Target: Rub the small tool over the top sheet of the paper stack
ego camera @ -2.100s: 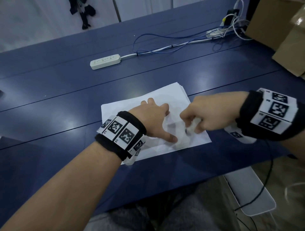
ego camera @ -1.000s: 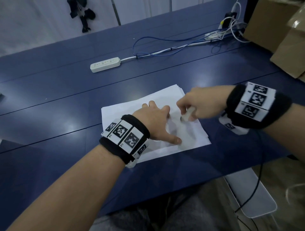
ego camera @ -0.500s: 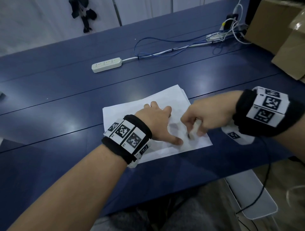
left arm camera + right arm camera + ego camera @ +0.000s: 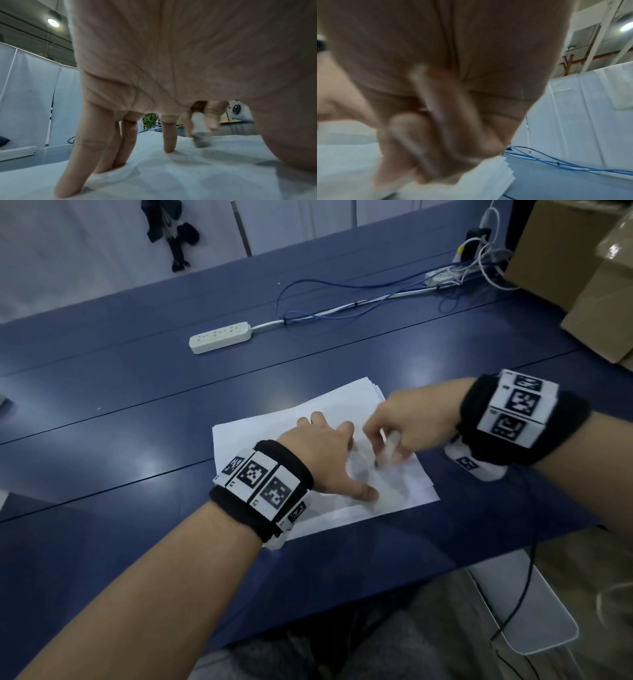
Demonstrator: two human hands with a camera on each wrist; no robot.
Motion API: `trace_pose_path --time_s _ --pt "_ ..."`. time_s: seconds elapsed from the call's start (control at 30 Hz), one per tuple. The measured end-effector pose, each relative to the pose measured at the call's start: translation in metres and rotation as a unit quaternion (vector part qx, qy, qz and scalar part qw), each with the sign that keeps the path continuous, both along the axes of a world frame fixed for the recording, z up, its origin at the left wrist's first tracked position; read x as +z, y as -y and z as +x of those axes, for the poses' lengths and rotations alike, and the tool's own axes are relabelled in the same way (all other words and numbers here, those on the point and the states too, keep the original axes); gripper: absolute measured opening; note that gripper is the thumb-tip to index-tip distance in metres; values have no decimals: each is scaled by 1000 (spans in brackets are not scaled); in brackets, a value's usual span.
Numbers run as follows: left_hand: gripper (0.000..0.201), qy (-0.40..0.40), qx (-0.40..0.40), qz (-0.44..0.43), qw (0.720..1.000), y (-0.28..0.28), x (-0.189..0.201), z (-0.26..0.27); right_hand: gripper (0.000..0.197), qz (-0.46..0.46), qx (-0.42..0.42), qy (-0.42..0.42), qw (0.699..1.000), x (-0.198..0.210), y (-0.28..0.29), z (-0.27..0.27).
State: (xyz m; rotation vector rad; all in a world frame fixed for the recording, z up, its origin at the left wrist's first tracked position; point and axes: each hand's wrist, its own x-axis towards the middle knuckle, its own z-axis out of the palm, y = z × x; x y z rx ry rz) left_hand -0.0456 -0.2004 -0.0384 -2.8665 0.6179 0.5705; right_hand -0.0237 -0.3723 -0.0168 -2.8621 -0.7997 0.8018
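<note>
Nearest to the person, the left hand lies spread on the stack of white paper, with straight fingers and thumb pressing the sheets down on the blue bench. Just to the right of it, the right hand is curled around a small white eraser. The eraser's long axis stands steeply, and its dark lower end touches the top sheet between the two hands. The right hand is the nearer one to it. The right wrist view is blurred, so the grip is hard to read there. Further away lie a white power strip and blue cables.
</note>
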Motion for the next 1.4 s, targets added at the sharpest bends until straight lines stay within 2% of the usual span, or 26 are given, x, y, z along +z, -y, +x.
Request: trace_pose_path --time_s 0.1,0.17,0.23,0.3,0.37,0.43,0.47,0.53,0.6,0.67,0.77,0.83,0.93,1.03,1.2,1.3,1.4 --pt "98 -3 0 -3 1000 -1 0 0 12 26 -49 80 995 0 -1 5" --pt "97 -2 -2 -3 1000 -1 -1 1 9 20 -17 46 999 0 1 -4" --pt "98 -3 -2 -1 1000 -1 -1 1 15 2 20 -15 1000 0 1 -14" --pt "97 -4 -4 0 1000 0 0 0 16 2 15 -24 1000 1 -3 -13" --pt "96 -12 -4 5 1000 0 2 0 9 19 -29 30 999 0 -7 -2" --pt "97 -19 -2 9 1000 1 4 0 13 22 -63 92 994 1 -9 5" --pt "97 -20 -2 9 1000 1 4 -1 12 27 -63 93 993 1 -8 4" --pt "97 -16 -5 10 1000 1 4 -1 8 31 -20 38 999 0 -4 -5" --pt "99 -14 -5 10 1000 0 4 -1 20 15 37 -35 999 -1 -2 -16" --pt "99 -14 -5 8 1000 0 3 -1 23 0 50 -48 998 0 -4 -18" --pt "98 -11 -6 7 1000 -1 3 -4 10 20 -16 43 999 1 -8 -3" --pt "99 -12 -2 1 1000 -3 3 -6 17 26 -56 93 994 2 -7 1" --pt "98 -9 0 -8 1000 -3 2 -7 11 8 -14 30 999 1 0 -11" --pt "99 -5 2 -9 1000 -4 2 -6 12 -19 19 -38 999 1 0 -22" --pt "100 -10 3 -3 1000 -3 2 -7 14 8 -61 88 994 1 2 4" --pt "100 -8 10 -9 1000 -4 1 -7 9 6 -37 44 998 1 5 -9" --pt "103 -7 17 -7 1000 -4 1 -7 13 -2 10 -23 1000 -2 8 -30"
